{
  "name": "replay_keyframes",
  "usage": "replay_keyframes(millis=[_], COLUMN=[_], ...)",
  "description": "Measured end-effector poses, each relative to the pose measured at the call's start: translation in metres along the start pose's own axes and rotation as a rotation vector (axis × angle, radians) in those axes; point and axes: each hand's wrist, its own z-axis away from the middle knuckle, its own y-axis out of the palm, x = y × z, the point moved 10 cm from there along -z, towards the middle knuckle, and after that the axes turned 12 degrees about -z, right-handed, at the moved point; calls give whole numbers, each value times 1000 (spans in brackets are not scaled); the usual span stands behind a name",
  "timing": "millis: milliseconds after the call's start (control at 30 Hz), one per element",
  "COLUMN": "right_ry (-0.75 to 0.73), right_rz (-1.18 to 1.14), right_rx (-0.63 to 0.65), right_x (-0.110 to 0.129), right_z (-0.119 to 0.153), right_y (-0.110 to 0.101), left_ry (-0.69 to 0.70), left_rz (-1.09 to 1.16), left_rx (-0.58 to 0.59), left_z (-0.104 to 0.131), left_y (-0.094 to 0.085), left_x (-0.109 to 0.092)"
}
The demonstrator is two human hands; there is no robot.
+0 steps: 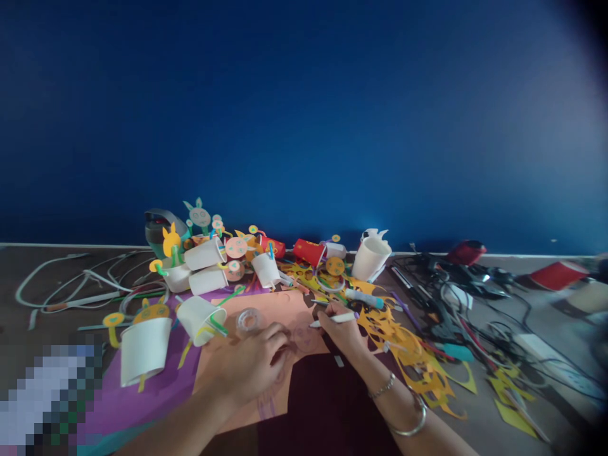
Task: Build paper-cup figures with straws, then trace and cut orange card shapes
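My right hand (338, 324) grips a white marker (339, 318) with a purple end, above a faint round face drawn on a sheet of orange paper (216, 373). On the same sheet rests my left hand (261, 361), just left of the drawn face, with fingers loosely bent, a gap by the thumb and nothing visible in it. Purple lines of another drawing show below that hand, partly covered by it. A clear tape roll (248, 319) lies beyond my left hand. Left of the tape, a white paper cup (199, 320) leans on its side with coloured strips.
Another white cup (145, 351) with a yellow paper figure stands on purple paper (111, 405). Behind are several cups, red cups (308, 252) and paper animal faces. Yellow paper scraps (418, 361) and a glue stick (365, 298) lie rightward, then tangled cables. A blue wall rises behind.
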Motion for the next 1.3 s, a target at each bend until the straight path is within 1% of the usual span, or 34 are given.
replay_keyframes(millis=[167, 367, 467, 600, 733, 900, 1100, 1300], right_ry=[-6, -10, -10, -3, 9, 15, 18, 45], right_rz=[20, 8, -8, -15, -10, 4, 7, -6], right_rx=[19, 11, -16, -57, -36, -12, -41, -31], right_x=[-3, 4, 7, 5, 1, 0, 2, -3], right_z=[-1, 0, 1, 3, 2, 1, 1, 1], right_y=[2, 1, -3, -8, -5, -3, -6, -5], left_ry=[26, 1, -12, 19, 13, -29, -54, -34], left_rz=[32, 10, 7, 35, 35, 9, 0, -9], left_rx=[-3, -10, -30, -29, -37, -47, -44, -29], left_z=[-1, 0, 1, 1, 1, 3, 4, 4], left_y=[-1, -4, -1, 7, 10, 9, 6, 6], left_x=[-2, -2, 1, 2, 4, 7, 8, 7])
